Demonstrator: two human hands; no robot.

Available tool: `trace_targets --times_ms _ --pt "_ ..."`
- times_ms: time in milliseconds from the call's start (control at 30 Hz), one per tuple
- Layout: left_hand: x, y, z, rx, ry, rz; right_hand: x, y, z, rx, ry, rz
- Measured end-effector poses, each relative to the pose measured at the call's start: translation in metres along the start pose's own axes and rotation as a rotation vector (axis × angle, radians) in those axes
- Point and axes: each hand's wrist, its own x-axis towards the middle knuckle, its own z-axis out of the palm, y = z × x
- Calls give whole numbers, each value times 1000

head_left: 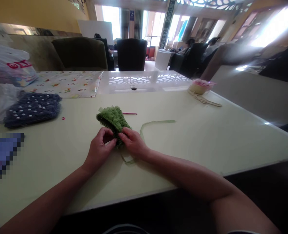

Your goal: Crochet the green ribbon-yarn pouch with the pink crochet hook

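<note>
A green crocheted piece with a ruffled, bumpy surface is held above the near part of the table. My left hand pinches its lower left edge between thumb and fingers. From the other side, my right hand grips its lower right edge, thumb on top. A pale green ribbon-like strand trails from beneath the right hand out across the table, and another loop hangs below the hands. Just behind the piece lies a thin pink crochet hook, partly hidden by it.
On the left are a dark blue beaded bag, plastic bags, a small red ring and a blurred-out blue object. A small basket with pink trim and a cream cord stands far right. Chairs and people are beyond the table.
</note>
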Motion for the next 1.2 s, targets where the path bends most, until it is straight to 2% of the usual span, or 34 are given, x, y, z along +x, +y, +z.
trace_targets --times_ms 67,133,200,300,433,533,633,767,900,967,1067,1200 --pt "3 0 -2 -217 80 -126 -2 -1 1 2 84 -5" --pt "6 1 -4 -395 94 -262 -3 -3 0 6 137 -39" --pt "7 3 -7 -465 16 -370 -5 -6 -1 6 154 -79" --pt "6 5 -8 -463 -69 -428 -7 -10 -2 -40 128 -149" --pt "5 5 -8 -623 6 -469 -6 -12 -2 -139 133 -220" --pt "9 6 -11 -782 99 -475 -1 -8 -3 -123 166 -84" --pt "14 9 -15 -932 168 -499 4 -3 -5 -73 126 29" --pt "14 16 -14 -973 110 -526 5 -1 -4 -33 49 57" --pt "7 21 -6 -935 67 -475 -3 -6 2 -35 93 31" --pt "4 21 -1 -938 104 -425 -6 -10 4 35 125 19" --pt "2 17 3 -930 113 -364 -6 -16 -2 274 148 15" --pt "2 12 4 -906 81 -402 -1 -19 -14 527 133 10"
